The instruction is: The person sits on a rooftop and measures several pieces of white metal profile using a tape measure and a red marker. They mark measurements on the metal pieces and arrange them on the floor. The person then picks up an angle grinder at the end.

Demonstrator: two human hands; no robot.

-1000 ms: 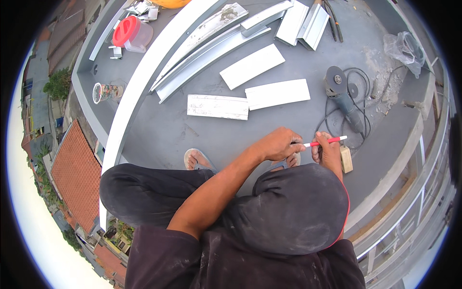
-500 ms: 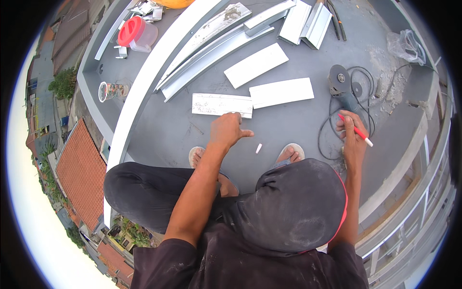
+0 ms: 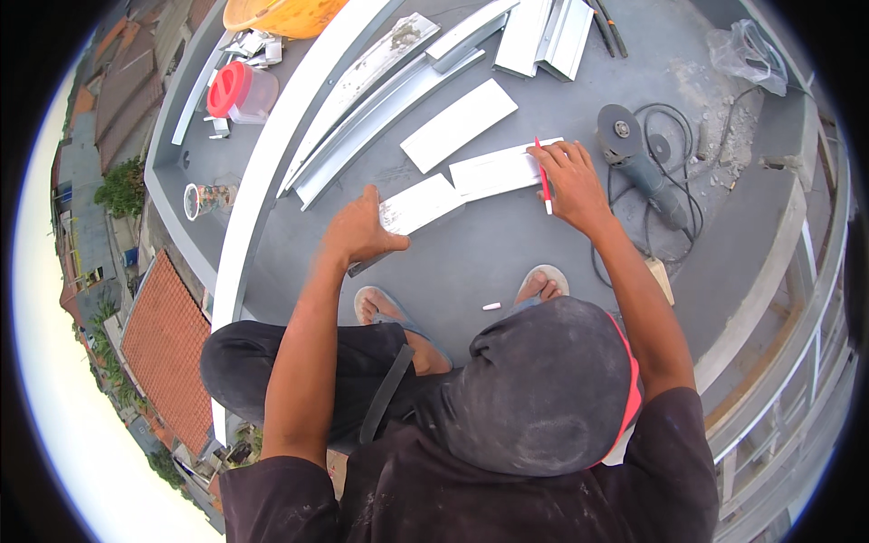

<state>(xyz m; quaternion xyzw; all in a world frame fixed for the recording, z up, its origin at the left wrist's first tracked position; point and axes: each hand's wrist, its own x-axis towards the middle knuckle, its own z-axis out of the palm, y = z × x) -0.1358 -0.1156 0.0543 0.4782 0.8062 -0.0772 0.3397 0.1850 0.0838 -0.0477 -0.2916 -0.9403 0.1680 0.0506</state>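
Note:
My left hand [image 3: 365, 228] grips the left end of a short white metal channel piece [image 3: 421, 204] with scribbled marks, its left end tilted toward me. Between the fingers of my right hand [image 3: 574, 185] is a slim red marker [image 3: 545, 177], tip pointing away from me. Those fingers also touch the right end of a second white channel piece [image 3: 493, 172], which meets the first at its corner. Behind both lies a third white piece [image 3: 459, 125]. A small white marker cap [image 3: 491, 306] rests on the grey floor between my feet.
An angle grinder [image 3: 638, 163] with a coiled black cord lies at right, near rubble and a plastic bag [image 3: 747, 56]. Long metal channels [image 3: 389, 118] lie far left, beside a curved white rail [image 3: 272, 154]. A red-lidded tub [image 3: 243, 92] and orange basin [image 3: 285, 16] stand beyond.
My left hand has moved to the marked piece's left end and turned the piece askew. With the marker, my right hand has swung left from near the grinder to the second piece.

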